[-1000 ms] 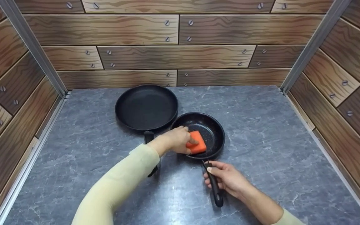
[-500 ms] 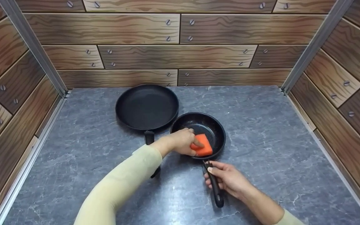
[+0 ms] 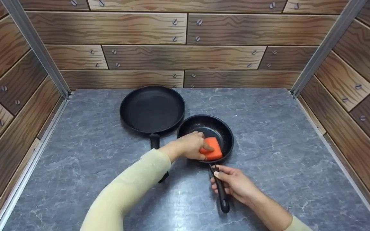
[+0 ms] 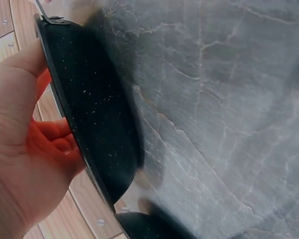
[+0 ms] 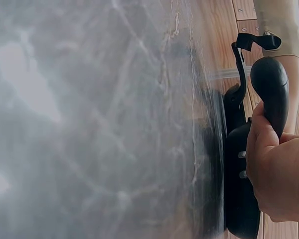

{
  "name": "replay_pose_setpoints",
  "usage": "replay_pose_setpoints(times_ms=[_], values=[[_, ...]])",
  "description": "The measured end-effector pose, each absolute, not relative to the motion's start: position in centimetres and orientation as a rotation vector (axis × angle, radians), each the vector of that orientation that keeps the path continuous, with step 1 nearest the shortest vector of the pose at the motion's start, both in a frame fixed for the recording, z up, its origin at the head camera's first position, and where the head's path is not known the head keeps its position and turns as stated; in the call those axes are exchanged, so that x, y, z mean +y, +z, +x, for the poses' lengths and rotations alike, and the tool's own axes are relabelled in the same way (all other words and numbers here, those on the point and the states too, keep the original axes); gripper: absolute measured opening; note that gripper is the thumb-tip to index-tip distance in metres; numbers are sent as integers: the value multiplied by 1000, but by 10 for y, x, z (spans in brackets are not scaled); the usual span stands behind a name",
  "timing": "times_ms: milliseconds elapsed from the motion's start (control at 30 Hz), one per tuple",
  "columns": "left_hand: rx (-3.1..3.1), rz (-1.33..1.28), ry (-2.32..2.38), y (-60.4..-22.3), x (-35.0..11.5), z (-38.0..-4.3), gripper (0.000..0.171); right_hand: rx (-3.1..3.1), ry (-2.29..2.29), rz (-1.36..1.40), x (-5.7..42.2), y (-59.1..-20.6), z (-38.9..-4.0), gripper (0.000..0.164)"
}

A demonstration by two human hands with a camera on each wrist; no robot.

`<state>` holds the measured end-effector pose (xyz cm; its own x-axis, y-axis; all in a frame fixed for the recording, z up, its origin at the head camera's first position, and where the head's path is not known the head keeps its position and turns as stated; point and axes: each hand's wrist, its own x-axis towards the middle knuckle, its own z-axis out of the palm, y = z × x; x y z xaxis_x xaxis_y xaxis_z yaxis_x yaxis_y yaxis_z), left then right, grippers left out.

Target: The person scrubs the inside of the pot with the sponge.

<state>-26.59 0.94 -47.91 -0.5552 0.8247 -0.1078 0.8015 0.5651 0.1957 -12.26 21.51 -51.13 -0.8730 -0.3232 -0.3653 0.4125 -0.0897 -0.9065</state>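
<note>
A small black speckled frying pan (image 3: 225,131) stands near the middle of the table. Inside it, toward the front, my left hand (image 3: 193,146) grips an orange sponge (image 3: 216,150) against the pan's surface. In the left wrist view the pan's outer side (image 4: 92,99) hides most of the sponge, and my left hand (image 4: 30,149) reaches over the rim. With thumb and fingers my right hand (image 3: 233,181) holds the pan's black handle (image 3: 222,192) close to the rim. The right wrist view shows the handle (image 5: 270,89) rising out of my right hand (image 5: 279,174).
A larger black frying pan (image 3: 153,109) sits behind and to the left, its rim close against the small one. Its handle (image 3: 154,141) points forward, partly under my left forearm. Wood-patterned walls (image 3: 146,57) enclose the grey marbled table (image 3: 268,128) at the back and sides.
My left hand has slid the sponge to the right across the pan. The right hand keeps its hold on the handle, and the pans stay nearly in place.
</note>
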Motion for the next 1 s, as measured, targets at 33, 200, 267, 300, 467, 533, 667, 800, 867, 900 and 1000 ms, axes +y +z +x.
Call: replay_pose_setpoints(times_ms=[33,200,267,300,467,533,667,800,867,900,1000], values=[[2618,1371,183,-480,10,-266,45,1707,-2010,101,215,-511,-123,54],[2652,1356,187,-483,14,-267,47,1705,-2013,115,215,-511,-122,54],[2660,1356,181,-484,16,-268,47,1706,-2012,115,215,-512,-122,54],[2663,1357,177,-485,16,-268,48,1708,-2012,112,216,-512,-122,53],[2675,1370,159,-486,20,-270,48,1705,-2011,106,216,-512,-122,52],[2677,1368,158,-486,22,-271,49,1703,-2009,103,215,-512,-122,53],[2680,1346,161,-486,25,-274,51,1702,-2011,103,215,-512,-121,53],[2686,1332,155,-486,28,-277,51,1701,-2014,116,215,-512,-121,54],[2691,1326,146,-486,30,-278,52,1701,-2011,124,215,-511,-121,54],[2694,1321,140,-486,31,-279,52,1702,-2009,125,215,-511,-121,54],[2713,1294,114,-486,32,-281,53,1704,-2005,125,215,-511,-122,55]])
